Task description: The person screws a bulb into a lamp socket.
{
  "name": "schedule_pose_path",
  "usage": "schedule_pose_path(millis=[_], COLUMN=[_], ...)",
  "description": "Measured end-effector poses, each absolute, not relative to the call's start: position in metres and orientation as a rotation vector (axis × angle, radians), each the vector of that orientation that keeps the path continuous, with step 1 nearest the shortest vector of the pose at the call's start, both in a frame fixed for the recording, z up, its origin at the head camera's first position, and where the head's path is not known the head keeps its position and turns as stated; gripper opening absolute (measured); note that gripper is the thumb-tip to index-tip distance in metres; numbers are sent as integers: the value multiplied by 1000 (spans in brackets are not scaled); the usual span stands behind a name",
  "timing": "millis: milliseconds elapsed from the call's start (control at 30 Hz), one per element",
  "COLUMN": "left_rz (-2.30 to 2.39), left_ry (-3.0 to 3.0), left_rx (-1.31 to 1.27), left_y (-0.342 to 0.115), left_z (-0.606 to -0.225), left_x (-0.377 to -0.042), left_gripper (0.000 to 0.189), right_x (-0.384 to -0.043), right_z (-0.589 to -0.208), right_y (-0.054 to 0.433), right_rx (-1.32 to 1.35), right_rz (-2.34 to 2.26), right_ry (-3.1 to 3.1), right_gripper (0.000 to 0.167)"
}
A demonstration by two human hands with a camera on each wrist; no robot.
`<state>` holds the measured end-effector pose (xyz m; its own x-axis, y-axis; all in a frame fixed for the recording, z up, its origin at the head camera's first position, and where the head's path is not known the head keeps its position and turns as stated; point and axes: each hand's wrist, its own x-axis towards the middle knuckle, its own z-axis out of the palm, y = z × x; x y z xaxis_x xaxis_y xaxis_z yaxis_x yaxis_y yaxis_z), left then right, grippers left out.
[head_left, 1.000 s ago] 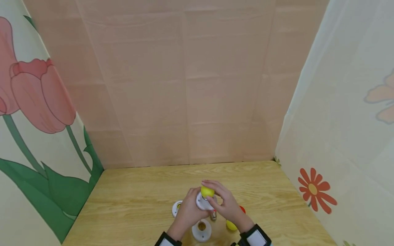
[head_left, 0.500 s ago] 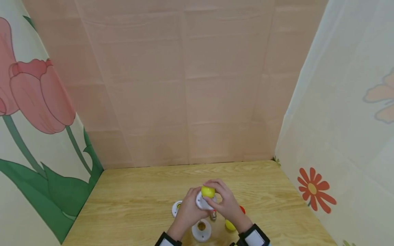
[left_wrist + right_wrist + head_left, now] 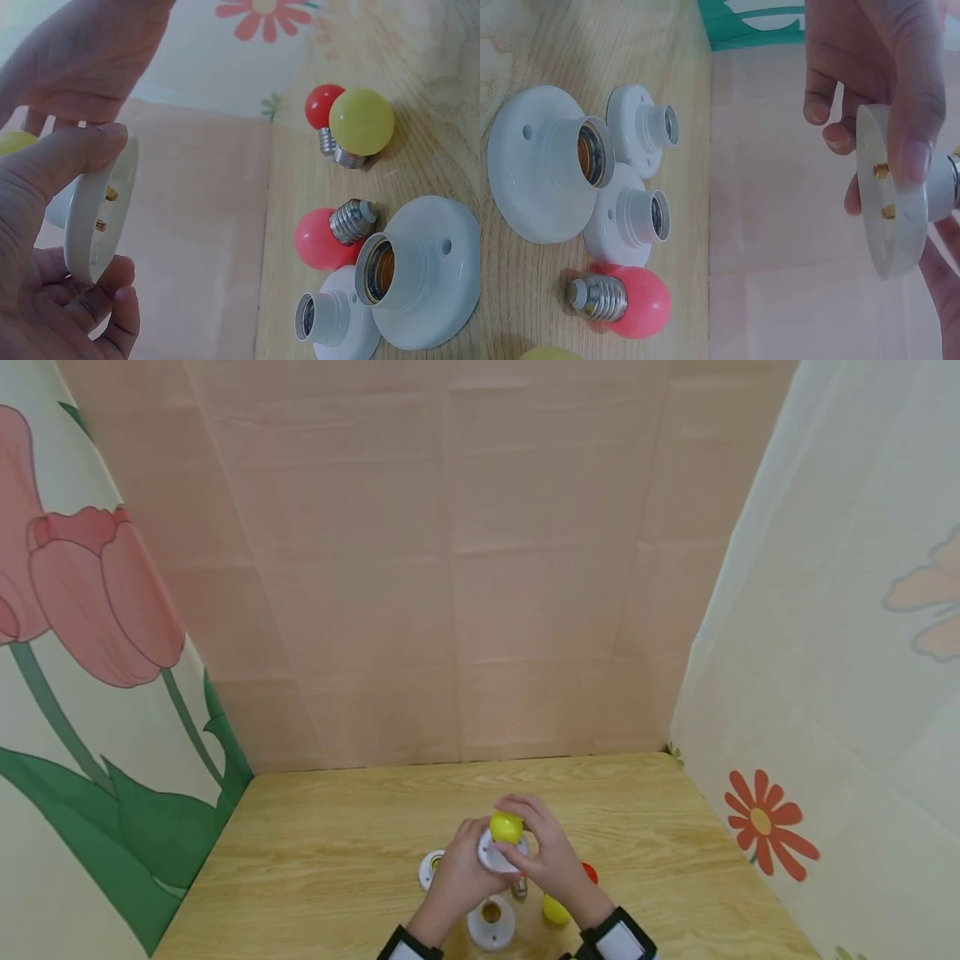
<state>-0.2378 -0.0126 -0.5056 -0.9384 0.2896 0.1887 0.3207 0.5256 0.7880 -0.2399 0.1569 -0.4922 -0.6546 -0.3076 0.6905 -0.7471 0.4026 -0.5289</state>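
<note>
Near the front of the table, my left hand [image 3: 463, 870] grips a white round lamp socket [image 3: 491, 857] by its base. Its thumb lies over the base rim, and the hollow underside with brass screws [image 3: 885, 211] shows in both wrist views. A yellow light bulb [image 3: 506, 827] stands at the mouth of that socket, with my right hand [image 3: 549, 853] holding its globe between thumb and fingers. A strip of the bulb's metal thread [image 3: 956, 180] shows at the right wrist view's edge. Both things are held up above the table.
Several white sockets, one larger [image 3: 431, 274], lie on the wooden table [image 3: 337, 843] with their mouths up. A pinkish-red bulb [image 3: 641, 304] lies beside them. Farther right, a red bulb [image 3: 322, 105] and a yellow bulb [image 3: 362, 121] touch. Cloth walls enclose the back and sides.
My right fingers have shifted around the yellow bulb, showing more of its globe. My left hand and the socket stay put. The loose yellow bulb on the table appears slightly farther left.
</note>
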Motion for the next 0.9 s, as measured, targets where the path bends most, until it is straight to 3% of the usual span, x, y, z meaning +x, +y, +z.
schedule_pose_path(millis=[433,900], left_rz=[-1372,-1410], left_ry=[-2719,-2728], left_rx=[-538,-537], left_y=[-12,-12], left_z=[-506,-506], left_x=[-239,-238], left_gripper=[85,81], right_x=[-246,-248], right_z=[-498,-501], right_y=[165,159], right_rx=[1070,952], right_rz=[1151,1099], right_ry=[-2164,-2082], right_gripper=[46,45])
